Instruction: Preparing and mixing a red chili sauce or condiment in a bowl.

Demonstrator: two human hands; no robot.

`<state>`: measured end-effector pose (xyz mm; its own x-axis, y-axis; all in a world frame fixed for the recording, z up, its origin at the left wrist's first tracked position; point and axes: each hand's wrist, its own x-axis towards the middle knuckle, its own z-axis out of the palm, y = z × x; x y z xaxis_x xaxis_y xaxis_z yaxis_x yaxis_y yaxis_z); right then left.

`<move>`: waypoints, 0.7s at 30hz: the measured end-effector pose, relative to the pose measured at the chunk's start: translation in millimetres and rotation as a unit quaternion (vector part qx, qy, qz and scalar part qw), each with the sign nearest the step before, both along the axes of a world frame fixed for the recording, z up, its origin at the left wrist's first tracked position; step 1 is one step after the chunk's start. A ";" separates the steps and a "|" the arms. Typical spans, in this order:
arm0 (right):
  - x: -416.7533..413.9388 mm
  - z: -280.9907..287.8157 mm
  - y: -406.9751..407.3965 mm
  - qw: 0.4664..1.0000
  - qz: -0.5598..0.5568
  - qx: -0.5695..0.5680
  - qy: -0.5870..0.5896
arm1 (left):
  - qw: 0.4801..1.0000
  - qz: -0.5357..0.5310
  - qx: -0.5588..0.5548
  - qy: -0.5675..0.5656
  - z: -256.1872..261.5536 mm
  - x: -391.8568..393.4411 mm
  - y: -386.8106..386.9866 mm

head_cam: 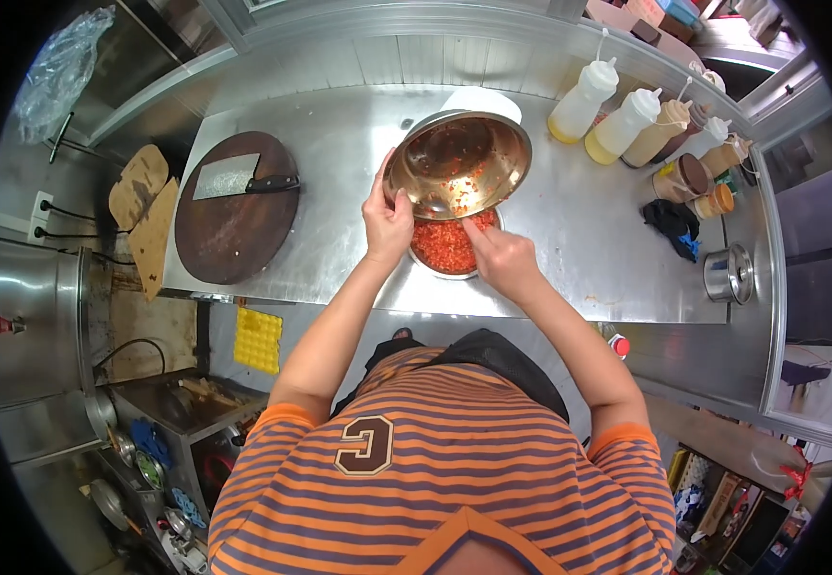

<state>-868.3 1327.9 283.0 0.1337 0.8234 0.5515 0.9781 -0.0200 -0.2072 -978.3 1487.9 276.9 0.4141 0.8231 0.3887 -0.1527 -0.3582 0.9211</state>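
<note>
My left hand (390, 228) grips the rim of a stainless steel mixing bowl (452, 152), thumb inside. The bowl is tipped steeply, its open side facing me, and red bits cling to its inner wall. Under its lower edge sits a round container (447, 276) full of finely chopped red chili or pepper (444, 248). My right hand (505, 257) is curled at the bowl's lower rim, above the chopped red pieces. Its fingertips are partly hidden, and whether it holds a utensil cannot be told.
Left on the steel counter (337, 237), a cleaver (227, 177) lies on a round wooden chopping board (236, 237). A white object (484, 103) stands behind the bowl. Squeeze bottles (582, 100), jars (681, 178), a black cloth-like bundle (671, 223) and a steel pot (728, 273) line the right side.
</note>
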 end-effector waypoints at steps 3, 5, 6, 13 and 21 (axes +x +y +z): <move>11.4 -9.6 -33.3 0.999 0.028 -0.035 -0.017 | 1.000 0.012 0.004 0.017 -2.4 -10.3 12.1; 11.5 2.3 -36.5 0.998 0.017 -0.048 -0.023 | 1.000 0.002 -0.004 0.031 -2.6 -17.3 11.2; 13.4 7.5 -28.2 0.999 -0.013 -0.028 -0.017 | 0.999 0.000 -0.018 0.033 -2.7 -19.8 9.6; 2.7 -1.5 -21.1 0.998 0.028 -0.045 -0.018 | 0.997 0.032 0.002 0.065 -6.6 -22.3 10.9; 12.0 0.5 -26.9 0.998 -0.041 0.016 0.040 | 0.974 0.012 -0.224 0.035 0.8 -39.2 17.2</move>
<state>-856.2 1301.0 283.5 0.2448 0.7904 0.5615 0.9537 -0.0921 -0.2863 -1017.6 1505.0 277.7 0.4050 0.9134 -0.0405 -0.0807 0.0798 0.9935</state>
